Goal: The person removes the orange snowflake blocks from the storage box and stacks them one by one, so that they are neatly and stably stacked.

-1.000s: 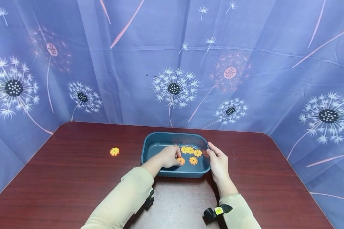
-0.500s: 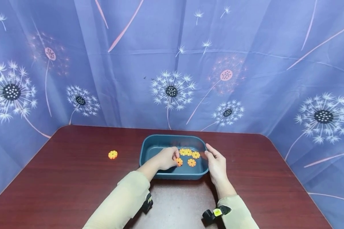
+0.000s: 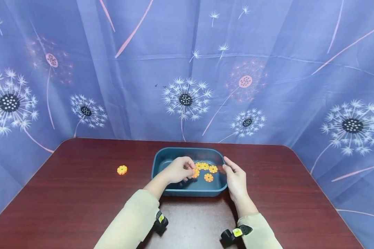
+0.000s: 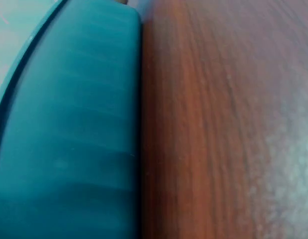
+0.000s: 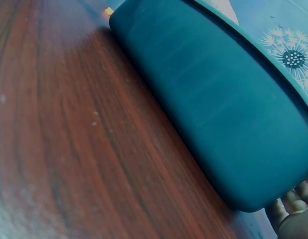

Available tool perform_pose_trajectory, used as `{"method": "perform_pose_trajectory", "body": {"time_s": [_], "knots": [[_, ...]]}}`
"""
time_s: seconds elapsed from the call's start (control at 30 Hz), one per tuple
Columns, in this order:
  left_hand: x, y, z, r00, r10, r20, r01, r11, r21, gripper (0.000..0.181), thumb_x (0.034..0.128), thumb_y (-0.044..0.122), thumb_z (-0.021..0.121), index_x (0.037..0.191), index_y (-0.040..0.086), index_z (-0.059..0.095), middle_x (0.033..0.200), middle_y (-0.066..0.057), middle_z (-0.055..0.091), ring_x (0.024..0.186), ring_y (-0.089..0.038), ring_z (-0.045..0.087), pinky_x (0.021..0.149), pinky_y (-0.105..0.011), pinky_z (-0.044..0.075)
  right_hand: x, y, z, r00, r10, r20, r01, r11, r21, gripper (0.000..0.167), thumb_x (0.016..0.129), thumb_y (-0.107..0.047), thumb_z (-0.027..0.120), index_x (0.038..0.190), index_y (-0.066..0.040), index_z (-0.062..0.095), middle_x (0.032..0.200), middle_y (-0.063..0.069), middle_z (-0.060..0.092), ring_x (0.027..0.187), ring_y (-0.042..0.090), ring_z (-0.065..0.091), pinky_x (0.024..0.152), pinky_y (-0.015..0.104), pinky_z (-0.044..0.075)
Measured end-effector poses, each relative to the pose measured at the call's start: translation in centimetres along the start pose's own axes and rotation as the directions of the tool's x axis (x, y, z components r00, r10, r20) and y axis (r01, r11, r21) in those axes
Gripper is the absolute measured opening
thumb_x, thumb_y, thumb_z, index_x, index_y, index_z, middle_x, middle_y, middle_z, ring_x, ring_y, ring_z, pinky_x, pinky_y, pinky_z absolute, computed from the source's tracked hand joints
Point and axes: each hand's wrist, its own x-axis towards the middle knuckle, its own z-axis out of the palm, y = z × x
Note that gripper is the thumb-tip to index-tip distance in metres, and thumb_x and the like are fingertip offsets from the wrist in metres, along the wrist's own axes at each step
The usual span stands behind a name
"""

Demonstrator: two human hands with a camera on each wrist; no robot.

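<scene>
A blue-green rectangular plastic bin (image 3: pixel 194 193) stands on the table, with several orange-yellow notched flower-shaped discs (image 3: pixel 208 177) on its floor. My left hand (image 3: pixel 177 170) reaches over the bin's left part and pinches one notched disc (image 3: pixel 195 173) between thumb and fingertips. At the bin's right end my right hand (image 3: pixel 238 181) holds the rim. The right wrist view shows curled fingers (image 5: pixel 293 204) against the bin's outer end wall. In the left wrist view only the bin's side wall (image 4: pixel 79 124) and the tabletop appear; that hand is out of sight there.
A single notched disc (image 3: pixel 122 169) lies on the dark red wooden table (image 3: pixel 81 193), left of the bin. Behind the table hangs a blue curtain (image 3: pixel 137 90) with dandelion prints. Both sleeves carry black wrist cameras (image 3: pixel 160 222).
My left hand has risen slightly inside the bin, lifting the pinched disc off the floor. The right hand stays at the rim. The head view has shifted a little.
</scene>
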Motion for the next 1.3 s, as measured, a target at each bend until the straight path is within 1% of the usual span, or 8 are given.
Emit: {"method": "perform_pose_trajectory", "body": {"time_s": [0.1, 0.27, 0.5, 0.63, 0.77, 0.9, 1.1, 1.3], "knots": [[-0.2, 0.3, -0.3, 1.000, -0.001, -0.010, 0.000, 0.999, -0.052, 0.012, 0.0900, 0.009, 0.062, 0.099, 0.003, 0.057, 0.084, -0.009, 0.059, 0.076, -0.029, 0.064, 0.066, -0.033, 0.057, 0.0, 0.0, 0.1, 1.000, -0.003, -0.003, 0.003, 1.000, 0.005, 0.040, 0.095, -0.014, 0.051, 0.135, -0.012, 0.053, 0.142, 0.008, 0.048, 0.104, 0.019, 0.063, 0.109, 0.039, 0.034], [-0.5, 0.6, -0.6, 1.000, 0.004, -0.029, -0.006, 0.997, -0.076, 0.017, 0.0903, 0.007, 0.060, 0.105, -0.001, 0.057, 0.085, -0.009, 0.060, 0.080, -0.032, 0.065, 0.066, -0.032, 0.057, -0.1, 0.0, 0.2, 1.000, 0.000, -0.006, 0.000, 1.000, 0.011, 0.040, 0.095, -0.013, 0.051, 0.135, -0.012, 0.053, 0.142, 0.008, 0.048, 0.102, 0.018, 0.063, 0.109, 0.039, 0.035], [-1.0, 0.5, -1.5, 0.995, -0.010, -0.097, 0.004, 0.998, -0.058, 0.014, 0.0880, 0.006, 0.061, 0.102, 0.006, 0.060, 0.088, -0.008, 0.060, 0.083, -0.031, 0.065, 0.066, -0.031, 0.057, 0.0, 0.1, 0.2, 1.000, -0.011, -0.007, 0.011, 1.000, 0.008, 0.040, 0.095, -0.014, 0.051, 0.135, -0.011, 0.052, 0.141, 0.008, 0.049, 0.101, 0.017, 0.063, 0.109, 0.039, 0.035], [-1.5, 0.2, -2.0, 0.990, -0.019, -0.139, 0.010, 0.998, -0.065, 0.016, 0.0871, 0.004, 0.061, 0.103, 0.006, 0.060, 0.089, -0.008, 0.060, 0.083, -0.030, 0.064, 0.066, -0.031, 0.057, -0.2, 0.2, 0.1, 1.000, -0.002, -0.001, 0.002, 1.000, 0.007, 0.040, 0.096, -0.013, 0.050, 0.136, -0.011, 0.052, 0.142, 0.009, 0.048, 0.102, 0.018, 0.063, 0.108, 0.039, 0.036], [-2.0, -0.1, -2.6, 0.982, -0.006, -0.191, -0.012, 0.995, -0.096, 0.016, 0.0864, 0.001, 0.061, 0.102, 0.004, 0.060, 0.089, -0.010, 0.060, 0.083, -0.033, 0.063, 0.065, -0.032, 0.057, -0.2, 0.2, -0.1, 1.000, 0.000, 0.001, 0.000, 1.000, -0.003, 0.040, 0.096, -0.013, 0.050, 0.135, -0.011, 0.052, 0.139, 0.012, 0.051, 0.099, 0.016, 0.064, 0.108, 0.040, 0.036], [-2.5, -0.2, -3.3, 0.970, -0.004, -0.243, -0.026, 0.992, -0.120, 0.015, 0.0864, 0.002, 0.063, 0.101, 0.005, 0.062, 0.090, -0.010, 0.061, 0.086, -0.037, 0.063, 0.065, -0.031, 0.057, -0.1, 0.1, -0.2, 1.000, -0.007, 0.001, 0.007, 1.000, -0.004, 0.040, 0.095, -0.014, 0.051, 0.136, -0.011, 0.052, 0.139, 0.011, 0.051, 0.096, 0.014, 0.065, 0.108, 0.040, 0.036], [-3.3, 0.0, -4.3, 0.949, -0.013, -0.315, -0.040, 0.986, -0.162, 0.016, 0.0864, 0.003, 0.065, 0.102, 0.006, 0.063, 0.093, -0.012, 0.064, 0.089, -0.039, 0.064, 0.064, -0.034, 0.057, 0.0, 0.0, -0.1, 1.000, -0.011, 0.013, 0.011, 1.000, -0.002, 0.041, 0.095, -0.014, 0.050, 0.136, -0.011, 0.052, 0.141, 0.009, 0.049, 0.102, 0.017, 0.062, 0.109, 0.039, 0.034], [-4.0, -0.1, -5.1, 0.939, -0.001, -0.345, -0.056, 0.987, -0.154, 0.018, 0.0860, 0.003, 0.065, 0.104, 0.004, 0.064, 0.093, -0.013, 0.066, 0.087, -0.039, 0.064, 0.062, -0.031, 0.056, 0.1, 0.2, 0.1, 1.000, -0.012, 0.008, 0.012, 1.000, 0.000, 0.040, 0.095, -0.014, 0.050, 0.136, -0.011, 0.052, 0.140, 0.010, 0.049, 0.101, 0.016, 0.063, 0.108, 0.038, 0.035]]}}
